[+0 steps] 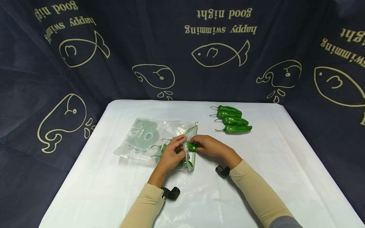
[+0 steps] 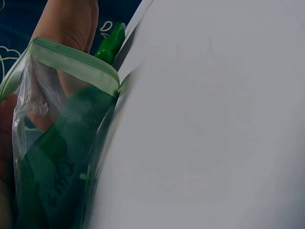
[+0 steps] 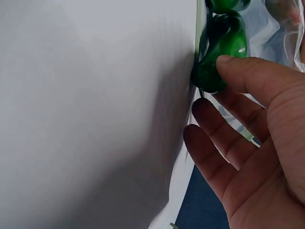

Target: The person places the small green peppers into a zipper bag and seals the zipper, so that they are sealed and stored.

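A clear zip bag (image 1: 174, 126) with a green cartoon print lies on the table, its mouth facing right. My left hand (image 1: 170, 155) grips the bag near its mouth, thumb and fingers on the plastic. Inside, several green peppers (image 1: 163, 148) show through the film, stems pointing left. At the mouth my right hand (image 1: 210, 146) pinches the blunt end of a green pepper (image 1: 192, 147), which is partly within the bag. The right wrist view shows the thumb on this pepper (image 3: 209, 71). Green zip strip (image 2: 78, 69) edges the mouth in the left wrist view.
Several loose green peppers (image 1: 233, 121) lie in a stack of rows at the table's back right, stems to the left. White sheeting covers the table (image 1: 256, 152). A dark cloth with fish prints (image 1: 176, 38) hangs behind it.
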{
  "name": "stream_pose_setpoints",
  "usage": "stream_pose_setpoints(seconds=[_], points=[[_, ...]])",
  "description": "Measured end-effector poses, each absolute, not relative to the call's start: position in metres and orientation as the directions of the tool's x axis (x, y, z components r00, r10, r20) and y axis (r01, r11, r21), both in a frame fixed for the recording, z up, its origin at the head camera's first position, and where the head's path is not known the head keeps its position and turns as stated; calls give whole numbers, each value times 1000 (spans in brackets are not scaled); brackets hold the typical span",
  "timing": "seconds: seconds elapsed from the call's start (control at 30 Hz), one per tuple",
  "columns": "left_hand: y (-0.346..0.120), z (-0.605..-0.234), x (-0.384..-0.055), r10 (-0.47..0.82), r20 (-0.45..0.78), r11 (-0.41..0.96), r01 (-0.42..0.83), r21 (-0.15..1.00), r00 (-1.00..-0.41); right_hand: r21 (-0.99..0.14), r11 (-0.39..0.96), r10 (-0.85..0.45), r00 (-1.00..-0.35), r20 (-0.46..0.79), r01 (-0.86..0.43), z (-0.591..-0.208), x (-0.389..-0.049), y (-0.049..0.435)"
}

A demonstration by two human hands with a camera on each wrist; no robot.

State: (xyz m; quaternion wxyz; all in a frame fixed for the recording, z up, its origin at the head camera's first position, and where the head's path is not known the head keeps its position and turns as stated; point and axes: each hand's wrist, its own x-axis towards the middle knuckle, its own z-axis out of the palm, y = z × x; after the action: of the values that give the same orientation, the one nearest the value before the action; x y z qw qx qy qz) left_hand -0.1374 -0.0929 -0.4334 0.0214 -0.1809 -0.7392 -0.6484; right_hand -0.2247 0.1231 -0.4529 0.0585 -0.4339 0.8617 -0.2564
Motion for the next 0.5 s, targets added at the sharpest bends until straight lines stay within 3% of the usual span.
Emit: stream_pose_setpoints(seconds=[0.23,0.5], points=[[-93,-436,-139,243,259,72,283,956,-935,-492,463,-792,-593,143,-737,-453,-227,120],[-92,-465,-152,213,231,56,248,967,-949,-507,471,-786,-604,130,-722,-455,-227,119]])
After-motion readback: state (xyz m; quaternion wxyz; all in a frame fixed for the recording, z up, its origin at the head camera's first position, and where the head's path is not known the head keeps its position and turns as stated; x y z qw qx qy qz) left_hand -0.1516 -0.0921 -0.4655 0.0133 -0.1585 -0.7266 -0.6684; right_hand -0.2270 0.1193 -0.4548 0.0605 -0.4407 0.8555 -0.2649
